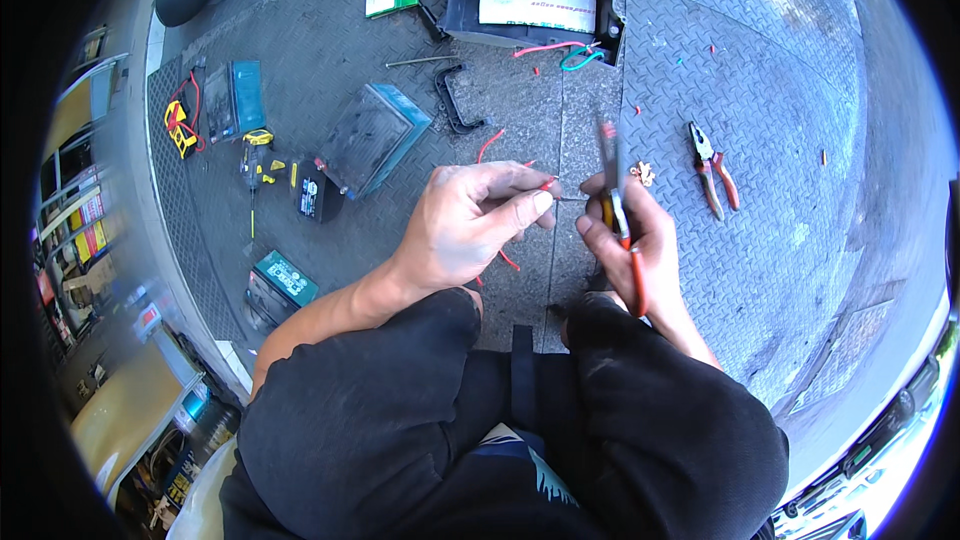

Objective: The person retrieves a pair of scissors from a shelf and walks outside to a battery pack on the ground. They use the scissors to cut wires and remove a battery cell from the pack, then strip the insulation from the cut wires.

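Observation:
My left hand (470,215) is closed, pinching a thin red wire (547,184) between thumb and fingertips. Red lengths also show above and below this hand. A thin, dark end reaches from its fingertips toward my right hand (640,235). Closed around red-handled scissors (637,275), the right hand holds them edge-on with the blurred blades pointing away from me. Its thumb and forefinger are close to the wire's end; whether they touch it cannot be made out. Copper-coloured scraps (642,174) lie on the floor just beyond the right hand.
Combination pliers (712,170) lie to the right. An open black battery case (535,35) with red and green wires stands ahead. On the left are several batteries (375,140), a yellow drill (257,160) and a yellow meter (180,130). A black handle (450,100) lies between.

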Motion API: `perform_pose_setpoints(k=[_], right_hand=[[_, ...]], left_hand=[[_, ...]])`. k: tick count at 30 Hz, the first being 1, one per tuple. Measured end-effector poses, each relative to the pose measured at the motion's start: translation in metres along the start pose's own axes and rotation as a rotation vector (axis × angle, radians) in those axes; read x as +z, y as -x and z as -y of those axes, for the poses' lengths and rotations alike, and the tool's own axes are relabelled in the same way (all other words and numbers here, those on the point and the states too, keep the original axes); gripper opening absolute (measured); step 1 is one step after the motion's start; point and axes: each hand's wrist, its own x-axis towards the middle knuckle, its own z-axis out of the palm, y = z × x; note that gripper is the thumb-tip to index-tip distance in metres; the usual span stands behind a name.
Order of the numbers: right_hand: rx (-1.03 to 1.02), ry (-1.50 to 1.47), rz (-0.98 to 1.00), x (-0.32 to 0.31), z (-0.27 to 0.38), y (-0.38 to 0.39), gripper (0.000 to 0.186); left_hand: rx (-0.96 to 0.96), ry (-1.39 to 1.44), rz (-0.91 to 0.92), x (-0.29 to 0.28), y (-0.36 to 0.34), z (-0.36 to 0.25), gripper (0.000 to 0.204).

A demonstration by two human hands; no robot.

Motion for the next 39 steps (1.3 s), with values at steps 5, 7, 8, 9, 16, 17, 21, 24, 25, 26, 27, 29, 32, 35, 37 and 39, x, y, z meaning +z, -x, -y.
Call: perform_pose_setpoints(k=[5, 7, 8, 9, 16, 17, 21, 24, 25, 26, 27, 29, 32, 35, 37, 39], right_hand=[[-0.112, -0.366, 0.058, -0.002, 0.01, -0.006, 0.04], [-0.068, -0.438, 0.09, -0.001, 0.013, -0.007, 0.039], [-0.05, -0.487, 0.113, -0.001, 0.015, -0.007, 0.038], [-0.069, -0.452, 0.115, -0.001, 0.015, -0.009, 0.036], [0.103, -0.729, 0.153, -0.002, 0.009, -0.014, 0.038], [0.148, -0.847, 0.162, -0.001, 0.006, -0.014, 0.036], [0.271, -1.065, 0.186, 0.004, -0.004, -0.016, 0.035], [0.22, -1.156, 0.208, 0.006, -0.009, -0.017, 0.036], [0.219, -1.136, 0.203, 0.006, -0.009, -0.017, 0.036], [0.207, -1.111, 0.199, 0.007, -0.009, -0.017, 0.036], [0.199, -1.081, 0.191, 0.007, -0.008, -0.016, 0.036], [0.142, -0.897, 0.167, 0.008, -0.006, -0.016, 0.036], [0.05, -0.686, 0.132, 0.006, -0.003, -0.015, 0.038], [-0.05, -0.53, 0.076, 0.0, -0.002, -0.014, 0.038], [-0.201, 0.039, 0.004, -0.008, -0.002, -0.013, 0.039], [-0.368, 0.462, -0.069, -0.015, -0.003, -0.011, 0.041]], left_hand=[[0.142, -0.349, 0.008, 0.008, 0.002, -0.01, 0.02], [0.202, -0.425, 0.02, 0.009, 0.0, -0.012, 0.018], [0.224, -0.448, 0.029, 0.009, 0.0, -0.013, 0.018], [0.236, -0.469, 0.031, 0.009, 0.0, -0.013, 0.017], [0.175, -0.278, 0.031, 0.01, -0.005, 0.003, 0.013], [0.124, -0.204, 0.039, 0.01, -0.005, 0.006, 0.013], [0.054, -0.009, 0.035, 0.016, -0.006, 0.014, 0.014], [0.082, -0.032, 0.031, 0.017, -0.008, 0.017, 0.013], [0.027, 0.027, 0.031, 0.016, -0.01, 0.017, 0.012], [-0.02, 0.095, 0.035, 0.015, -0.012, 0.018, 0.011], [-0.057, 0.171, 0.037, 0.014, -0.013, 0.018, 0.011], [-0.127, 0.237, 0.058, 0.012, -0.014, 0.019, 0.012], [-0.145, 0.191, 0.067, 0.01, -0.014, 0.018, 0.015], [-0.061, 0.064, 0.045, 0.009, -0.015, 0.015, 0.018], [0.005, 0.015, 0.032, 0.007, -0.015, 0.012, 0.02], [0.061, 0.013, 0.032, 0.005, -0.015, 0.011, 0.021]])
